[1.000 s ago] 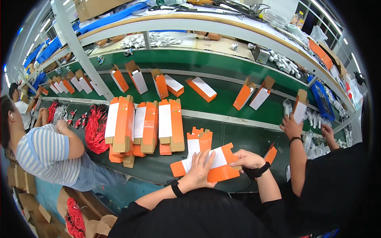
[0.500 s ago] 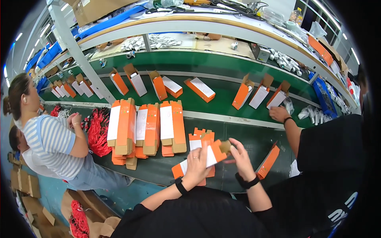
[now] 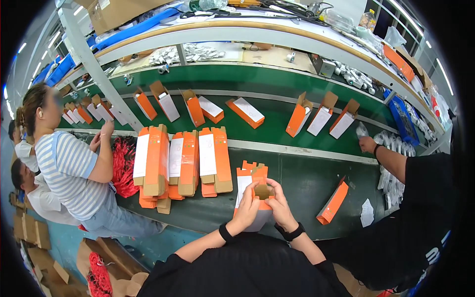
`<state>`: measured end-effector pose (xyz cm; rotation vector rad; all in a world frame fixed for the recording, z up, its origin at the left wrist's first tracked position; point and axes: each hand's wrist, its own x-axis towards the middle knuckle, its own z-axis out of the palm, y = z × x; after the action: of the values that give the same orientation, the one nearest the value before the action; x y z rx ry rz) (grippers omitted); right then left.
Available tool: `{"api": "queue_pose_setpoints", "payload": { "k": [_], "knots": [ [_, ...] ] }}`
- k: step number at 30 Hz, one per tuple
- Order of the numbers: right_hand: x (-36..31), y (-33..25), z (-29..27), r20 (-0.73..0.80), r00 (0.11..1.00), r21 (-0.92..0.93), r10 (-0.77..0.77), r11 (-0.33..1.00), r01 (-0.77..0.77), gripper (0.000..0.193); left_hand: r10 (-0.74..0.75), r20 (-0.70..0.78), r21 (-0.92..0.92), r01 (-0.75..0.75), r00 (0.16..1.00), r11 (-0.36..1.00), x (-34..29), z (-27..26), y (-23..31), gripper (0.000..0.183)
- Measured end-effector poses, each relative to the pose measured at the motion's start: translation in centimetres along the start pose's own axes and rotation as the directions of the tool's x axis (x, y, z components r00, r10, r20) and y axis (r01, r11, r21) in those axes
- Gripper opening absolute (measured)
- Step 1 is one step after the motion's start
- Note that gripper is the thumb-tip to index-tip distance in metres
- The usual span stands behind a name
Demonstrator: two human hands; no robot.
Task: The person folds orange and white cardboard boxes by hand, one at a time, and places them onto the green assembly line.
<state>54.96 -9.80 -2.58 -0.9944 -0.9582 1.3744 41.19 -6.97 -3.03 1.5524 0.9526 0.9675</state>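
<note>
Between my two hands is an orange-and-white carton (image 3: 264, 204), upright, its brown inside showing at the open top. My left hand (image 3: 246, 209) wraps its left side; my right hand (image 3: 282, 208) grips the right side, thumbs near the rim. The carton's lower part is mostly hidden by my hands. Just beyond it lie flat orange-and-white cartons (image 3: 243, 180) on the dark green bench. Stacks of flattened cartons (image 3: 215, 153) stand to the left. One orange carton (image 3: 332, 202) rests on its side to the right of my right hand.
On the green belt beyond stand several opened cartons (image 3: 321, 119); one carton (image 3: 247, 111) lies down. A co-worker's hand (image 3: 367, 144) at right touches a clear plastic bag (image 3: 362, 130). Left, a person in a striped shirt (image 3: 69, 168) stands by red cords (image 3: 123, 166). A shelf edge (image 3: 237, 29) spans above.
The carton in my hands has turned from tilted to upright, its open end now facing up, and both hands have closed round it. The co-worker's hand has moved right, from a carton to a bag.
</note>
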Motion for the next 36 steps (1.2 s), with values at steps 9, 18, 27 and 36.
{"api": "queue_pose_setpoints", "payload": {
  "k": [9,18,27,36],
  "knots": [
    [-1.1,-3.3,0.4,-0.019,0.943,-0.855,-0.333,0.495,0.158,0.042,-0.004,0.079,0.171,-0.009,0.997,0.985,0.1,-0.7,-0.4,0.066],
    [-0.6,-1.4,-0.1,-0.131,0.932,0.167,0.338,0.934,-0.315,0.040,-0.158,0.187,-0.238,0.201,0.969,0.950,0.6,-1.6,-0.2,0.064],
    [-0.5,-2.4,-0.2,0.041,0.998,-0.285,0.045,0.958,-0.031,0.016,-0.209,0.354,-0.427,0.357,0.911,0.831,0.1,-2.7,-0.2,0.069],
    [0.7,-5.5,-1.0,0.189,0.947,-0.743,0.262,0.668,-0.036,0.014,-0.036,0.365,-0.122,0.086,0.930,0.989,-0.8,-2.1,0.0,0.079]
  ]
}}
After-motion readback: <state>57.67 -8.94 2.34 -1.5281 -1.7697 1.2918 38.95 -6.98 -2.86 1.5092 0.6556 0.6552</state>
